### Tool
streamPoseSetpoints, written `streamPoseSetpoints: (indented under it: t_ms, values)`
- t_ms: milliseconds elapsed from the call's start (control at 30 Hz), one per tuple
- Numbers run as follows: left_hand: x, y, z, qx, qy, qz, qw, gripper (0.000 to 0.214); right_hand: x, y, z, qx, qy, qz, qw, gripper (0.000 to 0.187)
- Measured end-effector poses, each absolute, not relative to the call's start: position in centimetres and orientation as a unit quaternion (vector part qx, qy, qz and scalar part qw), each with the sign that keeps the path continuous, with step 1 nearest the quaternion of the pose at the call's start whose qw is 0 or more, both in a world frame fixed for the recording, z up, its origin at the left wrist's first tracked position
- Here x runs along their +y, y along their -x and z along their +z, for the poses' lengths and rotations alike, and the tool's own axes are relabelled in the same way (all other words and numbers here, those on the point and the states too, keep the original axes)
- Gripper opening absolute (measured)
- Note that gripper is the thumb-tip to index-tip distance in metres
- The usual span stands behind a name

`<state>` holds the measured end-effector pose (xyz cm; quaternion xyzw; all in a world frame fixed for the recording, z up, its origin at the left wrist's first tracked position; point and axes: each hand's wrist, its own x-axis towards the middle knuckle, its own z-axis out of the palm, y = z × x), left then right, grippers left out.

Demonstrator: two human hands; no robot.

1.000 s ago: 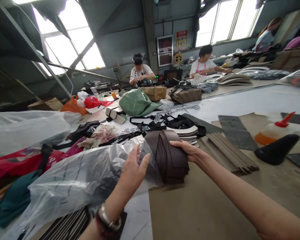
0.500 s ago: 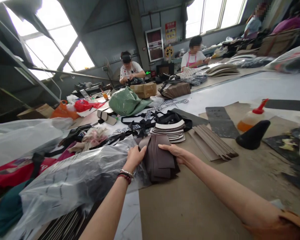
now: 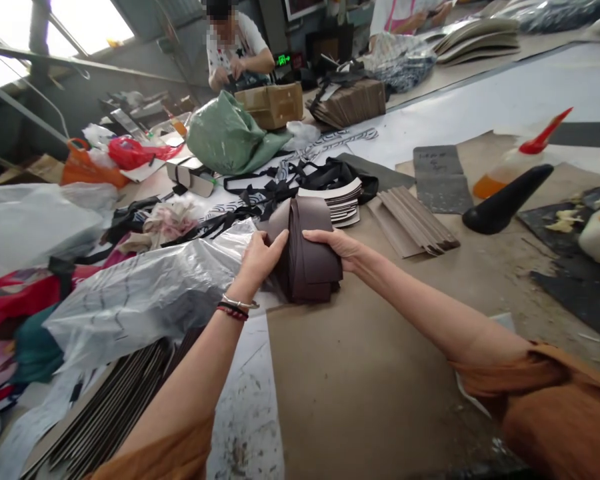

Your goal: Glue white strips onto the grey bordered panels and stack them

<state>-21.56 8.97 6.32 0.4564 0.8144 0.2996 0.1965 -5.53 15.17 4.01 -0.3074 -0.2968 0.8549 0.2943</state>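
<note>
A bundle of dark brown leather-like sheets (image 3: 313, 257) is bent over between my two hands at the middle of the table. My left hand (image 3: 263, 257) grips its left side, thumb on the near face and fingers behind. On the right side my right hand (image 3: 337, 247) clasps it the same way, thumb pressed on the front sheet. The fingertips of both hands are hidden behind the bundle. Just beyond it lies a stack of curved white-edged pieces (image 3: 343, 200). A crumpled clear plastic bag (image 3: 150, 287) lies beside my left hand.
Fanned grey-brown strips (image 3: 415, 223) lie right of the bundle. Farther right stand a red-tipped glue bottle (image 3: 505, 170) and a black horn-shaped object (image 3: 505, 203). Dark strips (image 3: 115, 400) are stacked at lower left. A co-worker (image 3: 237, 50) sits beyond a green bag (image 3: 230, 137) and cardboard box (image 3: 273, 105).
The view has tipped downward and come closer, so the table fills more of it. Both hands keep hold of the brown bundle, whose lower edges now look more gathered.
</note>
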Motion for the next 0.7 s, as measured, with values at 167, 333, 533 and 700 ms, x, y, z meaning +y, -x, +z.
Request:
streamPoseSetpoints:
  t_ms: [167,333,533,700]
  values:
    - [8.3,20.1,9.2,0.764,-0.494,0.374,0.180,0.054,15.2,3.0,5.0,-0.325,0.280,0.839,0.334,0.024]
    - [7.6,18.2,10.9,0.623,-0.370,0.502,0.473,0.043,14.5,0.8,5.5,-0.323,0.292,0.833,0.341,0.025]
    - [6.3,16.8,10.5,0.575,-0.304,0.505,0.567,0.033,13.3,-0.9,5.9,-0.341,0.299,0.824,0.340,0.036]
    - [4.8,15.5,10.0,0.548,-0.279,0.545,0.570,0.037,12.7,-1.7,6.7,-0.398,0.286,0.804,0.337,0.038]
